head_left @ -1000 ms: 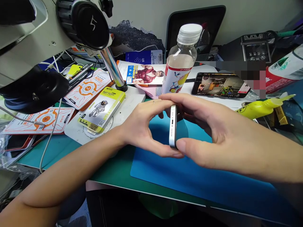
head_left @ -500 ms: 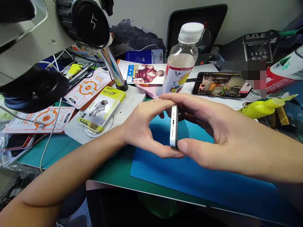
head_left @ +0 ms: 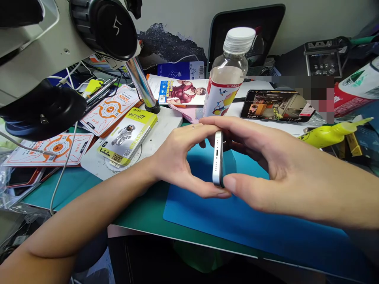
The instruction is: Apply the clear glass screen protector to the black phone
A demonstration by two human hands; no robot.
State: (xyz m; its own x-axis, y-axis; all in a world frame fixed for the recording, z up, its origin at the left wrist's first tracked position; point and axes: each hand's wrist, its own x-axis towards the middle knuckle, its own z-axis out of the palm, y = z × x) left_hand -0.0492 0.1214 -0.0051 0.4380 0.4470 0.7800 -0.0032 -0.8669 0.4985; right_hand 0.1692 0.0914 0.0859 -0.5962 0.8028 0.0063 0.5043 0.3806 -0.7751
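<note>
Both hands hold a smartphone [head_left: 217, 159] on edge above the blue mat [head_left: 189, 213]. Its silver bottom edge, with the charging port and speaker holes, faces me; most of its body is hidden behind that edge. My left hand [head_left: 183, 161] is closed on it, thumb under the near long side and fingers along the far one. My right hand [head_left: 260, 165] is closed on it from the right, with the thumb tip at the near lower corner and the fingers curled behind, partly out of sight.
A drink bottle [head_left: 225, 79] stands just behind the hands. Another phone [head_left: 278, 105] with a lit screen lies behind the right hand, near a yellow squeeze bottle [head_left: 331, 134]. At left, a microscope [head_left: 103, 31] overhangs battery packs [head_left: 127, 136] and screen boxes [head_left: 111, 110].
Both hands keep the same grip on the smartphone, which has turned very slightly. The picture on the other phone's screen has changed.
</note>
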